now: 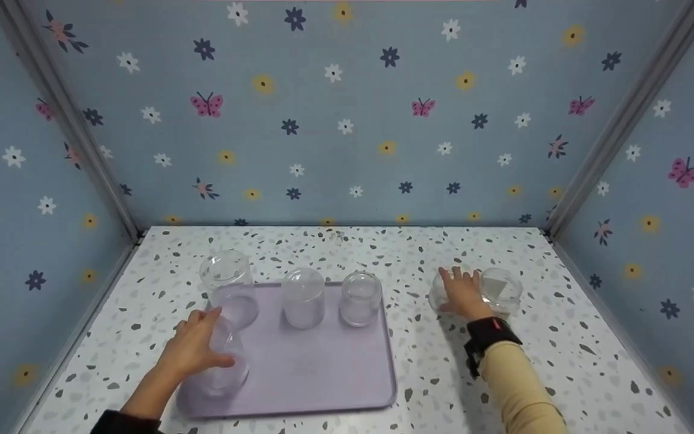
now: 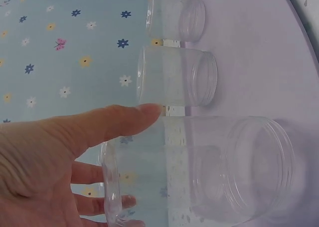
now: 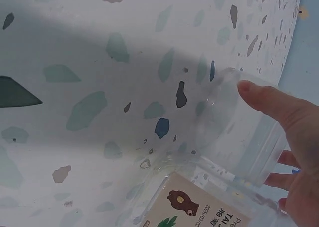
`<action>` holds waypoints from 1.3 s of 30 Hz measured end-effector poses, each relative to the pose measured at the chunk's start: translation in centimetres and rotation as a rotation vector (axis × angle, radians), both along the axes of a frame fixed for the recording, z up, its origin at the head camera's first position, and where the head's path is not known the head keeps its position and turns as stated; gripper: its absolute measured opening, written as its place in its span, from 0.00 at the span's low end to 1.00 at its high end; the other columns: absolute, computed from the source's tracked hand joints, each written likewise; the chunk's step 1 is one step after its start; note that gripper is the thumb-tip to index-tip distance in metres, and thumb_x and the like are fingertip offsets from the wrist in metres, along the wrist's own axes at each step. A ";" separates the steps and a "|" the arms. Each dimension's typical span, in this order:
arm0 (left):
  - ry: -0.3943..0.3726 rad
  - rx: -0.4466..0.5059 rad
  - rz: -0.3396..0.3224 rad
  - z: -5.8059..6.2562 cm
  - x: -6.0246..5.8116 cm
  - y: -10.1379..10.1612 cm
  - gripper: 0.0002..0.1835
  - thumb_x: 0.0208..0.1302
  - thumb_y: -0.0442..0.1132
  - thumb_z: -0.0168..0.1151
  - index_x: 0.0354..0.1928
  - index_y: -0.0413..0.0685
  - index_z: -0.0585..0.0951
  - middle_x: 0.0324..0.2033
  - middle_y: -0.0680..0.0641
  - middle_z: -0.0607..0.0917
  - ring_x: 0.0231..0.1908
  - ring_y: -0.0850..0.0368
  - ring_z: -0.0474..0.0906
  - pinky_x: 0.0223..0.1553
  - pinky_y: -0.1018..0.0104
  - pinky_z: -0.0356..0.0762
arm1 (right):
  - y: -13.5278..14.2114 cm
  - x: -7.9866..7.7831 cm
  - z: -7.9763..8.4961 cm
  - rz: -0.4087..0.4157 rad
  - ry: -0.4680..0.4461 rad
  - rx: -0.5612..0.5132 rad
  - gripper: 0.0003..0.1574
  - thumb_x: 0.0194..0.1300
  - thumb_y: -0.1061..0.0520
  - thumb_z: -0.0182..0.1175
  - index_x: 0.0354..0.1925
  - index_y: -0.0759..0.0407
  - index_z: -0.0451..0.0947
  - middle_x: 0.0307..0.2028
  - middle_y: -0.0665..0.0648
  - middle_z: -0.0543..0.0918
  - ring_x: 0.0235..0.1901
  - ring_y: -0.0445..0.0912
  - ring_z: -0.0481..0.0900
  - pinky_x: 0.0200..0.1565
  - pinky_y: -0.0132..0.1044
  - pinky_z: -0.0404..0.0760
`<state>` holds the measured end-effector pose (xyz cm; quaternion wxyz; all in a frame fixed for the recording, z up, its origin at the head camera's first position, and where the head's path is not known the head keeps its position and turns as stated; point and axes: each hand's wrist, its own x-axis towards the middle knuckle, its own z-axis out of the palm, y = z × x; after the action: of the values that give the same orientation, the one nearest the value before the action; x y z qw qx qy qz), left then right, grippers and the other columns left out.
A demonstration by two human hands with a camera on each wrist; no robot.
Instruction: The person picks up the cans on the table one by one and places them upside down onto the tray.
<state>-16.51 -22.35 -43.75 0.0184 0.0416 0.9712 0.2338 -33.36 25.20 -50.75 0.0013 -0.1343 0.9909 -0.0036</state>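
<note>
In the head view, my left hand [image 1: 193, 346] holds a large clear plastic jar [image 1: 226, 367] at the front left of a lilac tray [image 1: 323, 386]. The left wrist view has my thumb along the near side of this upright jar [image 2: 224, 167], and my fingers show behind it. Another tall clear jar [image 1: 229, 283] stands at the tray's back left corner. Two smaller clear jars [image 1: 303, 301] are along the back. To the right of the tray, my right hand [image 1: 464, 295] grips a clear jar [image 3: 239, 122] between thumb and fingers.
Touching or very near the right hand's jar is another clear jar [image 1: 502, 289]; a printed label [image 3: 194, 204] with a bear shows through it. The speckled white table [image 1: 443, 386] meets a blue flowered back wall [image 1: 347, 150] and side panels.
</note>
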 end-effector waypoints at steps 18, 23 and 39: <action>-0.028 -0.028 -0.015 -0.6 -0.6 -0.1 0.53 0.26 0.43 0.76 0.58 0.27 0.62 0.45 0.26 0.65 0.43 0.30 0.63 0.36 0.39 0.68 | 0.1 0.7 0.2 0.071 0.071 -0.091 0.55 0.37 0.47 0.73 0.61 0.63 0.60 0.52 0.71 0.65 0.49 0.65 0.64 0.49 0.56 0.65; -0.039 -0.027 -0.020 -0.7 -0.7 0.0 0.53 0.26 0.43 0.76 0.58 0.28 0.61 0.45 0.25 0.65 0.43 0.29 0.63 0.36 0.39 0.68 | 0.0 0.8 0.5 0.065 0.068 -0.109 0.55 0.38 0.46 0.72 0.62 0.61 0.59 0.53 0.70 0.64 0.50 0.64 0.64 0.48 0.56 0.66; -0.068 -0.029 -0.003 -0.2 -0.5 0.3 0.58 0.22 0.47 0.77 0.59 0.29 0.60 0.47 0.26 0.64 0.47 0.30 0.60 0.41 0.33 0.60 | -0.7 2.2 2.8 0.133 0.149 -0.293 0.55 0.40 0.45 0.71 0.62 0.60 0.58 0.52 0.69 0.65 0.48 0.63 0.65 0.43 0.53 0.71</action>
<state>-17.00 -22.05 -44.00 0.0525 0.0348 0.9733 0.2209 -31.18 24.52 -47.96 -0.0916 -0.1984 0.9660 -0.1378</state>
